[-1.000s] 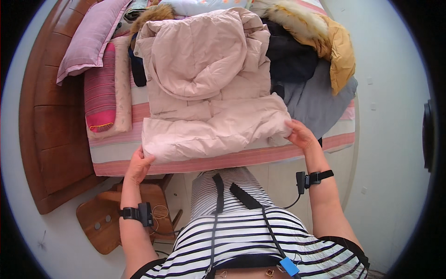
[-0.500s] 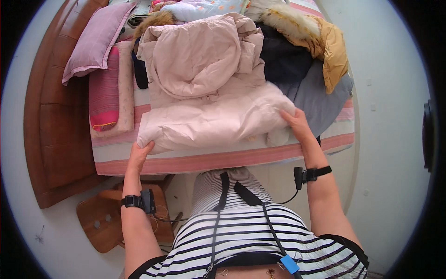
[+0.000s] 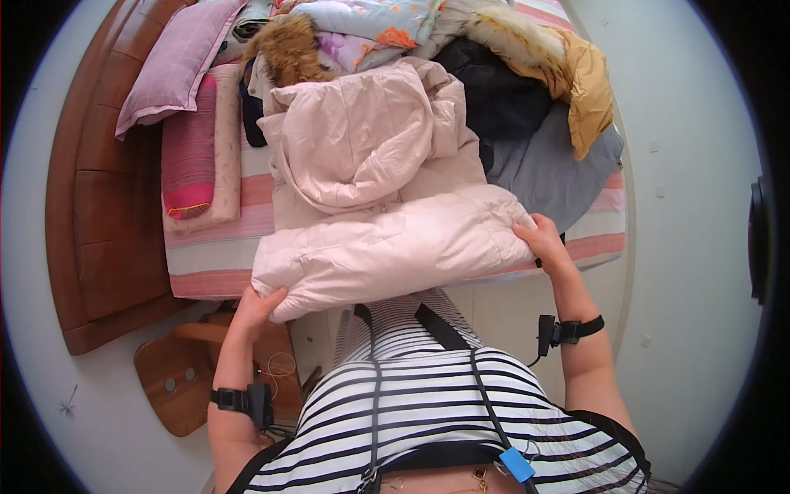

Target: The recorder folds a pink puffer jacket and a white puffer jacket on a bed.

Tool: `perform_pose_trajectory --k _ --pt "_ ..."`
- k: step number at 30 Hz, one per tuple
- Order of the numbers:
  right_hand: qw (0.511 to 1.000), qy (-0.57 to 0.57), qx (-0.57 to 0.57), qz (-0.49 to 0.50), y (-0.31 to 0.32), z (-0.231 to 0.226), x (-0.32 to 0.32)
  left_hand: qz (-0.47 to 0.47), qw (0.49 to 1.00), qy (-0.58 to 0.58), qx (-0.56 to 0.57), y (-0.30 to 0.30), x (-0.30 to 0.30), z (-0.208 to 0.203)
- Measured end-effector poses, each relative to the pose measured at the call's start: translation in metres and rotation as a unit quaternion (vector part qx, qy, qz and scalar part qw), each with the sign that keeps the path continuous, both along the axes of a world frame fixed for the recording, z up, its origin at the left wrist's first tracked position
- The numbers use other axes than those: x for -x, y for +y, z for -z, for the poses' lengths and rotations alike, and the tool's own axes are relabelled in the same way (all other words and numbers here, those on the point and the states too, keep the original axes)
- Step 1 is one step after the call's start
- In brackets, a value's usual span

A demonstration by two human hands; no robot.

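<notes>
A pale pink padded jacket point(image 3: 387, 247) lies on the near side of the bed, its hood point(image 3: 354, 136) spread toward the far side. The near part is folded over into a thick band that hangs a little past the mattress edge. My left hand point(image 3: 260, 309) grips the band's left end, thumb on top and fingers hidden underneath. At the other end my right hand point(image 3: 543, 240) pinches the corner in the same way. The jacket's underside is hidden.
A brown fur trim point(image 3: 290, 49) lies beyond the hood. To the right are a black garment point(image 3: 498, 95), a grey one point(image 3: 547, 177) and a mustard jacket point(image 3: 588, 99). A pink pillow point(image 3: 177, 66) leans by the wooden headboard point(image 3: 107, 206). A wooden chair point(image 3: 177, 383) stands below left.
Both hands have drawn the jacket toward me, so its folded band now reaches over the bed's near edge. The hood slid nearer too, exposing more of the brown fur.
</notes>
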State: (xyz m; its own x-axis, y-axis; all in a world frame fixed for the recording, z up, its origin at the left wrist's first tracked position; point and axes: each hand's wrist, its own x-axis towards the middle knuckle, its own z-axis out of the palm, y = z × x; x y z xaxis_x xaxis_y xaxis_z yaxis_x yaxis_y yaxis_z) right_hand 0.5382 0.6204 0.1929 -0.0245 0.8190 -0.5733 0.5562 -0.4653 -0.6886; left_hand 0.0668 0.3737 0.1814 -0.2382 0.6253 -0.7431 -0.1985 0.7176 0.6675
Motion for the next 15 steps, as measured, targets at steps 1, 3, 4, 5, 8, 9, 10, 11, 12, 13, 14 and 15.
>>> perform_pose_trajectory --k 1,3,4,5,8,9,10,11,12,13,14,15 --pt "0.998 -0.052 0.005 -0.024 0.001 -0.005 0.002 -0.001 1.000 0.000 0.001 -0.003 0.001 -0.001" --pt "0.999 -0.022 0.019 -0.020 0.008 -0.002 -0.003 -0.015 0.998 -0.052 0.018 -0.005 0.003 -0.007" --pt "0.999 0.008 0.033 -0.016 0.014 -0.001 -0.004 -0.015 0.998 -0.053 0.018 -0.001 0.007 -0.009" --pt "0.999 0.009 0.032 -0.018 0.025 -0.003 0.002 -0.048 0.996 -0.058 0.043 0.007 0.016 -0.011" --pt "0.978 0.144 0.131 0.081 0.070 -0.016 0.027 -0.090 0.992 -0.084 0.013 0.038 0.055 0.002" --pt "0.963 0.187 0.155 0.113 0.087 -0.024 0.037 -0.089 0.991 -0.095 -0.015 0.054 0.069 0.001" --pt "0.951 0.239 0.148 0.126 0.105 -0.029 0.047 -0.084 0.990 -0.105 -0.043 0.071 0.084 -0.002" --pt "0.937 0.289 0.139 0.140 0.124 -0.030 0.055 -0.077 0.988 -0.115 -0.071 0.089 0.098 -0.005" --pt "0.918 0.364 0.113 0.108 0.147 -0.026 0.056 -0.089 0.984 -0.131 -0.084 0.109 0.112 -0.006" --pt "0.893 0.435 0.085 0.074 0.168 -0.023 0.056 -0.100 0.979 -0.147 -0.097 0.131 0.124 -0.005" --pt "0.892 0.431 0.014 0.137 0.178 -0.022 0.072 -0.106 0.975 -0.150 -0.124 0.151 0.134 -0.004" --pt "0.881 0.427 -0.057 0.194 0.187 -0.025 0.096 -0.114 0.970 -0.151 -0.153 0.169 0.144 -0.004"
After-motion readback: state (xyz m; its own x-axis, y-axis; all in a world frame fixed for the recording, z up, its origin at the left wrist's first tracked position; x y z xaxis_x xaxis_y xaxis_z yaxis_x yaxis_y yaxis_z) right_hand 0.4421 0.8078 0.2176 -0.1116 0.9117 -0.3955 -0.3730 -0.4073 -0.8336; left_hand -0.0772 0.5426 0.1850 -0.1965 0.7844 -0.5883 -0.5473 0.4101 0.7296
